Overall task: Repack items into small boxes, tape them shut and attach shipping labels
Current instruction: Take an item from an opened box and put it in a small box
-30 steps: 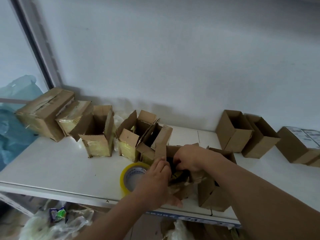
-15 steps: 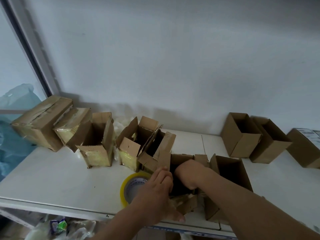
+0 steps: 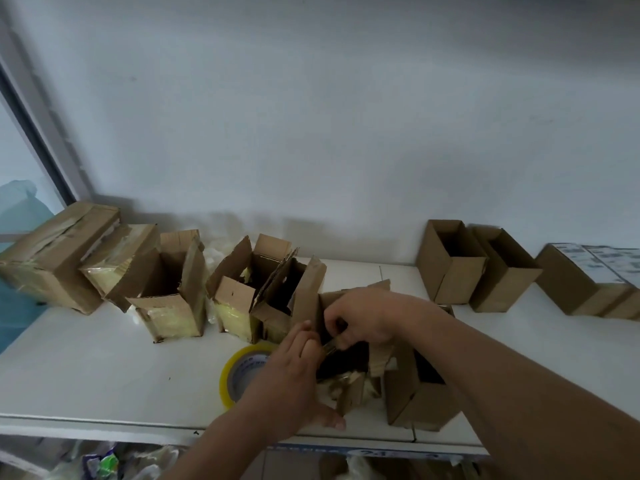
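I am working at the near edge of the white table (image 3: 86,368), both hands on a worn cardboard box (image 3: 349,386) standing open in front of me. My left hand (image 3: 291,379) lies flat against the box's left side, fingers straight and together, thumb stretched along the table at its near corner. My right hand (image 3: 363,317) reaches over the open top with fingers curled, pinching something small and pale at the rim; it is too blurred for me to say whether that is a flap edge or a strip of tape.

A roll of yellow tape (image 3: 239,372) lies flat just left of the box, partly hidden behind my left hand. Touching the box on its right stands a cleaner open box (image 3: 422,400), under my right forearm.

Further back on the left runs a row of used boxes (image 3: 166,296), some open with ragged flaps, some wrapped in yellowish tape. Far right, two empty new boxes (image 3: 450,268) stand side by side against the wall, and beyond them lies a closed box with white labels (image 3: 595,271) on top.
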Available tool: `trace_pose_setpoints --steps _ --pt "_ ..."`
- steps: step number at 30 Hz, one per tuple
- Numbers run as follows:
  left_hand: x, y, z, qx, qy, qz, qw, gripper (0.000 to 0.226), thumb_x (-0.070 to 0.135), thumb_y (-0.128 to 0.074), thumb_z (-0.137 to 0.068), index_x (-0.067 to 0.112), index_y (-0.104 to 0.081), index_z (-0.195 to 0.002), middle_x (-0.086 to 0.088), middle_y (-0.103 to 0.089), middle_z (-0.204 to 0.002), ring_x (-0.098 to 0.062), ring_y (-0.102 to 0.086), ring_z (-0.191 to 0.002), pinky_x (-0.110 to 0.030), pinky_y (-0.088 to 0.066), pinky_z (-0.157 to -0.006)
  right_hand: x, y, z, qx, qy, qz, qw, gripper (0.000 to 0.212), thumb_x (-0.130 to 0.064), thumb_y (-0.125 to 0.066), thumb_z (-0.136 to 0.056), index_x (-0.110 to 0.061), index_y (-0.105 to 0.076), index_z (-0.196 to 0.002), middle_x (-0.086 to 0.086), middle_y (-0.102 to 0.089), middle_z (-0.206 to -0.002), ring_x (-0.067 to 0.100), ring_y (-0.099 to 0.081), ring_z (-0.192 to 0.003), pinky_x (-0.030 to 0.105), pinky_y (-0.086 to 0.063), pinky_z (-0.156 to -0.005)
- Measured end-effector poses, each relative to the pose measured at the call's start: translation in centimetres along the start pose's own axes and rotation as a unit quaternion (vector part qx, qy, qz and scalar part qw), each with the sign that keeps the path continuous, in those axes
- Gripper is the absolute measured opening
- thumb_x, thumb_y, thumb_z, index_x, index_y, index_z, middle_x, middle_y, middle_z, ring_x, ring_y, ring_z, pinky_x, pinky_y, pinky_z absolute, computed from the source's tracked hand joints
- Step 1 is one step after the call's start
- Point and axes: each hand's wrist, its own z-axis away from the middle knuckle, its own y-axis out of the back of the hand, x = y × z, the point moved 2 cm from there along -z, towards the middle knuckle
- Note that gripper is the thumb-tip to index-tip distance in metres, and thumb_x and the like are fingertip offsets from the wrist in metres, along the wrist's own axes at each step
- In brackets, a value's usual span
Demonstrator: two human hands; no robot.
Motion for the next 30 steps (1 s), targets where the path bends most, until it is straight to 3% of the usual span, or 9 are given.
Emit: trace_pose_setpoints --steps 3,6,10,14,16,19,22,26,30 --pt "1.3 1.1 -0.2 0.022 -0.024 -0.019 0.999 0.094 0.076 -0.072 -0.055 0.011 -0.047 -0.118 -0.001 -0.035 -0.145 -0.014 0.0 -0.149 -0.025 -0.006 -0.12 0.6 -0.1 1.6 0.067 -0.001 -0.012 0.998 0.012 -0.037 -0.063 -0.091 -0.029 -0.057 -0.099 -0.014 -0.05 -0.086 0.01 -0.048 -0.082 0.026 -0.034 -0.063" --pt "2.1 1.8 -0.2 0.041 -0.012 -0.009 0.999 0.09 0.073 -0.075 -0.055 0.013 -0.045 -0.116 0.002 -0.029 -0.142 -0.011 -0.018 -0.14 -0.026 -0.02 -0.119 0.8 -0.3 2.7 0.14 -0.001 0.0 0.99 0.01 -0.04 -0.059 -0.092 -0.031 -0.055 -0.095 -0.01 -0.05 -0.087 0.013 -0.047 -0.085 0.029 -0.037 -0.069" --pt "2.0 2.1 0.0 0.009 0.025 -0.029 0.999 0.1 0.085 -0.055 -0.057 0.012 -0.037 -0.124 -0.005 -0.025 -0.144 -0.017 -0.02 -0.142 -0.03 -0.029 -0.118 0.7 0.4 3.9 0.242 -0.003 0.023 0.97 0.008 -0.041 -0.058 -0.092 -0.033 -0.056 -0.091 -0.008 -0.058 -0.088 0.01 -0.043 -0.085 0.031 -0.035 -0.076" --pt "1.8 2.3 0.2 0.007 0.045 -0.046 0.998 0.083 0.068 -0.062 -0.07 0.014 -0.039 -0.128 -0.002 -0.017 -0.151 -0.019 -0.032 -0.138 -0.029 -0.034 -0.114 1.6 0.4 6.8 0.301 -0.075 -0.164 0.936 0.014 -0.037 -0.062 -0.092 -0.029 -0.062 -0.103 -0.01 -0.059 -0.095 0.01 -0.054 -0.09 0.031 -0.046 -0.08" --pt "1.9 2.5 0.2 -0.001 0.046 -0.074 0.996 0.087 0.075 -0.062 -0.066 0.016 -0.042 -0.128 0.001 -0.022 -0.15 -0.019 -0.031 -0.138 -0.032 -0.03 -0.116 2.5 -0.9 8.6 0.327 -0.12 -0.254 0.902 0.022 -0.034 -0.062 -0.093 -0.03 -0.059 -0.114 -0.014 -0.061 -0.099 0.008 -0.057 -0.092 0.029 -0.049 -0.081" --pt "2.4 3.2 0.1 -0.032 0.062 -0.113 0.991 0.106 0.095 -0.045 -0.046 0.024 -0.043 -0.125 0.008 -0.029 -0.146 -0.015 -0.017 -0.146 -0.041 -0.009 -0.122 3.9 -3.9 11.2 0.356 -0.176 -0.324 0.859 0.036 -0.035 -0.06 -0.095 -0.034 -0.051 -0.13 -0.01 -0.063 -0.105 0.007 -0.06 -0.093 0.021 -0.047 -0.075" --pt "4.3 3.9 -0.9 0.034 0.075 -0.076 0.994 0.087 0.084 -0.053 -0.066 0.027 -0.044 -0.131 0.011 -0.035 -0.145 -0.012 -0.018 -0.145 -0.038 -0.007 -0.122 4.7 -6.7 13.2 0.366 -0.229 -0.35 0.831 0.037 -0.036 -0.057 -0.097 -0.035 -0.047 -0.132 -0.007 -0.064 -0.11 0.007 -0.06 -0.093 0.013 -0.044 -0.068" --pt "9.0 4.5 -3.6 0.128 0.031 -0.012 0.991 0.047 0.053 -0.048 -0.093 0.026 -0.052 -0.131 0.009 -0.048 -0.136 -0.01 -0.039 -0.13 -0.029 -0.032 -0.11 4.9 -8.6 14.2 0.343 -0.279 -0.328 0.835 0.035 -0.036 -0.053 -0.099 -0.032 -0.045 -0.133 -0.004 -0.064 -0.115 0.011 -0.06 -0.095 0.02 -0.05 -0.076" --pt "11.6 2.0 -6.1 0.03 -0.002 -0.042 0.999 0.043 0.048 -0.032 -0.102 0.043 -0.035 -0.145 0.015 -0.05 -0.129 -0.007 -0.042 -0.126 -0.033 -0.018 -0.118 5.3 -7.6 14.2 0.316 -0.332 -0.211 0.864 0.02 -0.037 -0.049 -0.1 -0.028 -0.045 -0.118 -0.002 -0.063 -0.103 0.013 -0.058 -0.085 0.026 -0.049 -0.073"
